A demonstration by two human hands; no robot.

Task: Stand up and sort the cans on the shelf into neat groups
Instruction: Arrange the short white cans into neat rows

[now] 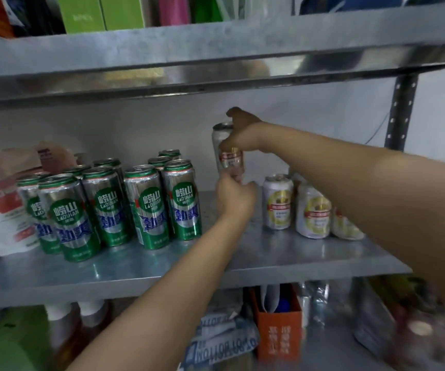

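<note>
A silver can with a gold and red label (229, 158) is held upright above the metal shelf (283, 253), near its back wall. My right hand (240, 135) grips its upper part from the right. My left hand (233, 195) holds its bottom end from below. Several tall green and silver cans (146, 207) stand grouped at the left of the shelf. Three short white and gold cans (277, 202) stand at the right, partly behind my right forearm.
A white and red pouch (4, 218) and a brown paper bag (36, 159) sit at the shelf's far left. The upper shelf (216, 52) hangs close above. Below are an orange box (277, 328), bottles and packets. A dark upright post (401, 111) stands at right.
</note>
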